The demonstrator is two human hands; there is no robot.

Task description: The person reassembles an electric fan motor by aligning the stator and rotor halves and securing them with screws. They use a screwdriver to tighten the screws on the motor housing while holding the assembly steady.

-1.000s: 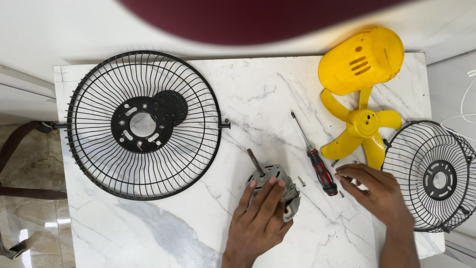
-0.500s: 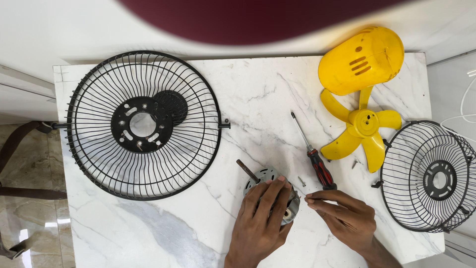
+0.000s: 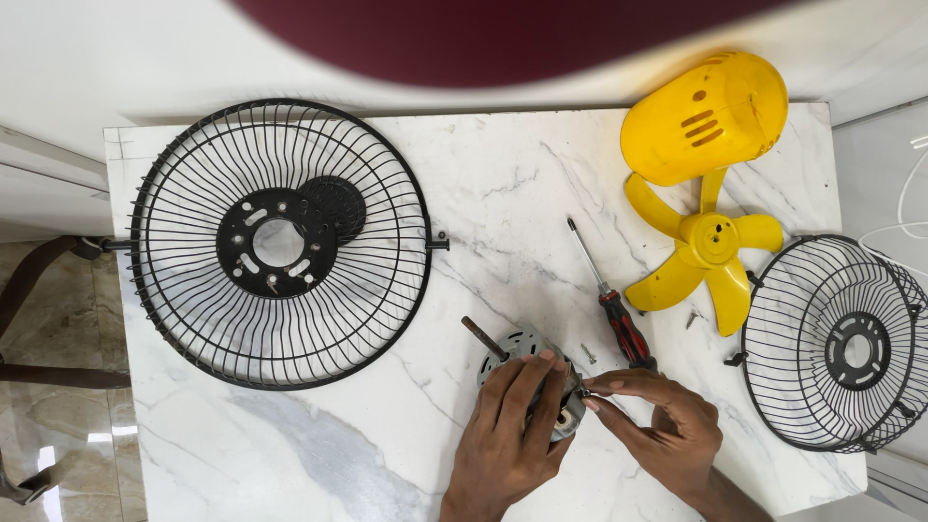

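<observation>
I see a white marble desk (image 3: 464,193) carrying a large black fan guard (image 3: 280,244), a yellow fan blade (image 3: 706,246) and a red-handled screwdriver (image 3: 619,314). My left hand (image 3: 512,435) lies closed over the grey fan motor (image 3: 527,372) at the near desk edge. My right hand (image 3: 667,425) pinches its fingertips together against the motor's right side; any part held there is too small to identify.

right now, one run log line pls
left hand: on fan motor | right hand: fingertips at motor edge | screwdriver: beside, on table
</observation>
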